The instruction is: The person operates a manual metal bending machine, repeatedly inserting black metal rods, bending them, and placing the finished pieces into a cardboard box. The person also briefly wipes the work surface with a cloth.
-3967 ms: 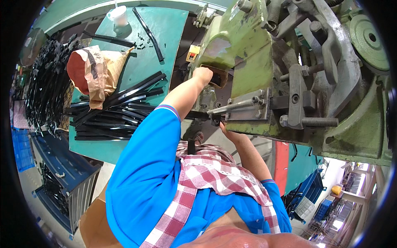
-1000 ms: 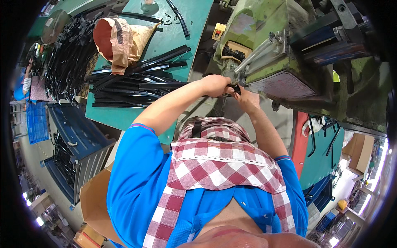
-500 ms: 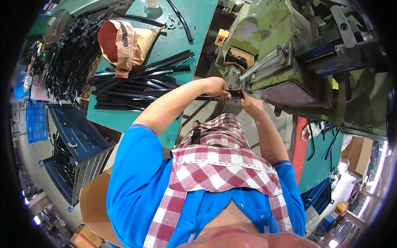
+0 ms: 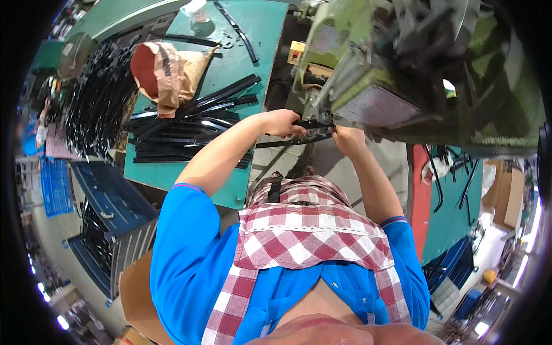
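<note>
A long, slim black strip (image 4: 277, 143) lies across in front of the green machine (image 4: 376, 100), close to its tooling. My left hand (image 4: 283, 123) is closed around the strip, its fingertips right at the machine's small metal fixture (image 4: 322, 117). At the strip's right end my right hand (image 4: 348, 141) pinches it between thumb and fingers. Part of the strip is hidden behind my left hand and wrist. Blur around the fixture keeps me from telling whether the strip touches it.
On the green table (image 4: 227, 192) to my left lie several black strips (image 4: 198, 126) and an open paper sack (image 4: 164, 77). Beyond stands a dense bundle of black parts (image 4: 95, 106). A yellow switch box (image 4: 296, 53) is beside the machine. Another table (image 4: 445, 221) stands at right.
Both hands have shifted slightly, and the strip now sits closer against the fixture, its long part showing below my left hand. The view has turned a little; the machine's upper part is blurred.
</note>
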Demonstrator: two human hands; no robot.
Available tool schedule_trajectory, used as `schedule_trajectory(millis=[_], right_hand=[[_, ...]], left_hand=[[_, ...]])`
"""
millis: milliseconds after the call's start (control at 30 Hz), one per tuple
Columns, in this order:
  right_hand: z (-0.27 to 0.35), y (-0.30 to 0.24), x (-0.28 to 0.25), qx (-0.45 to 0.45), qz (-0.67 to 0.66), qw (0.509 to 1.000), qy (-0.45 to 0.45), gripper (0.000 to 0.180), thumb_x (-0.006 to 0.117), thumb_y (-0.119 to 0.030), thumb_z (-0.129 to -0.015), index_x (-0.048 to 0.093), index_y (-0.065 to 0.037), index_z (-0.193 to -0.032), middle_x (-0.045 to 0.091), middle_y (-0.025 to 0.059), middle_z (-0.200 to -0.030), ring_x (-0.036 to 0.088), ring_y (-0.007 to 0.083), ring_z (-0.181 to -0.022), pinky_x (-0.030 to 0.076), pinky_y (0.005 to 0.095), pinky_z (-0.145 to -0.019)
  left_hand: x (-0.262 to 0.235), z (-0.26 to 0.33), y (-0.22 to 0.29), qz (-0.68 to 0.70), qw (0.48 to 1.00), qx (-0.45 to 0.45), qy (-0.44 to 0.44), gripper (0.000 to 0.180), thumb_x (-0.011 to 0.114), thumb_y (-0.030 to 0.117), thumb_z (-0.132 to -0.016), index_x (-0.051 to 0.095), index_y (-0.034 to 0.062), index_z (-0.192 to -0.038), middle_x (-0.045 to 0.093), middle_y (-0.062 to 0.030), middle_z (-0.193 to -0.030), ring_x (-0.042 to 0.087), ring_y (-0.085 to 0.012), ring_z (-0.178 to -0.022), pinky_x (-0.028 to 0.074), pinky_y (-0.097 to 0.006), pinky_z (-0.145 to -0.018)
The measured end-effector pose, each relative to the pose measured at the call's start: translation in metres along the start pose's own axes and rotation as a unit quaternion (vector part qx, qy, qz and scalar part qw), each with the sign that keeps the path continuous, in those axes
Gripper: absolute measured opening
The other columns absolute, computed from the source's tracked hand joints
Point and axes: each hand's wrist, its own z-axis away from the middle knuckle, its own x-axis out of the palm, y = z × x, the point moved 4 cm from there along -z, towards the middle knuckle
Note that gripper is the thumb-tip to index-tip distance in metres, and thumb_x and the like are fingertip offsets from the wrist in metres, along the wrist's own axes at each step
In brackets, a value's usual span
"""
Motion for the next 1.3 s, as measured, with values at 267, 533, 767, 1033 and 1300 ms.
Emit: schedule_trajectory(millis=[267, 533, 767, 1033, 1300], right_hand=[[0.032, -0.005, -0.067, -0.074, 0.019, 0.991, 0.110, 0.028, 0.062, -0.002, -0.072, 0.063, -0.013, -0.097, 0.064, 0.0048, -0.095, 0.058, 0.0275, -0.101, 0.040, 0.0460, -0.093], [0.149, 0.043, -0.160, -0.097, 0.176, 0.951, 0.234, 0.022, 0.062, -0.009, -0.071, 0.062, -0.017, -0.091, 0.060, -0.0033, -0.099, 0.056, 0.0135, -0.109, 0.030, 0.0429, -0.108], [0.332, 0.091, -0.225, -0.024, 0.295, 0.883, 0.363, 0.017, 0.066, -0.014, -0.075, 0.064, -0.021, -0.091, 0.064, -0.0072, -0.102, 0.059, 0.0111, -0.109, 0.028, 0.0419, -0.109], [0.505, 0.138, -0.277, 0.232, 0.347, 0.720, 0.555, 0.043, 0.066, -0.002, -0.075, 0.065, -0.011, -0.117, 0.046, 0.0185, -0.134, 0.045, 0.0360, -0.121, 0.037, 0.0437, -0.100], [0.485, 0.191, -0.215, 0.081, -0.723, 0.412, 0.549, 0.052, 0.053, -0.043, -0.094, 0.048, -0.004, -0.129, 0.063, 0.0148, -0.101, 0.061, 0.0261, -0.094, 0.047, 0.0419, -0.089]], left_hand=[[0.068, -0.013, -0.010, 0.296, 0.934, 0.067, -0.186, 0.023, 0.048, 0.022, -0.100, 0.053, 0.0012, -0.105, 0.061, -0.0061, -0.079, 0.062, -0.0145, -0.073, 0.052, -0.030, -0.067], [0.185, -0.010, 0.071, 0.377, 0.888, 0.053, -0.260, 0.019, 0.054, 0.020, -0.096, 0.051, 0.0029, -0.103, 0.055, -0.0016, -0.073, 0.054, -0.0103, -0.058, 0.048, -0.027, -0.059], [0.303, -0.023, 0.215, 0.093, 0.971, 0.198, -0.098, 0.019, 0.063, 0.020, -0.090, 0.054, 0.0033, -0.090, 0.051, -0.0025, -0.066, 0.044, -0.0137, -0.057, 0.039, -0.032, -0.054], [0.358, -0.082, 0.334, -0.194, 0.944, 0.264, 0.047, 0.027, 0.069, 0.030, -0.085, 0.057, 0.0053, -0.088, 0.060, -0.0199, -0.071, 0.060, -0.0408, -0.071, 0.046, -0.045, -0.059], [0.314, -0.100, 0.275, -0.349, 0.862, 0.325, 0.172, 0.021, 0.067, 0.024, -0.083, 0.054, 0.0077, -0.085, 0.061, -0.0134, -0.073, 0.060, -0.0352, -0.066, 0.047, -0.045, -0.058]])
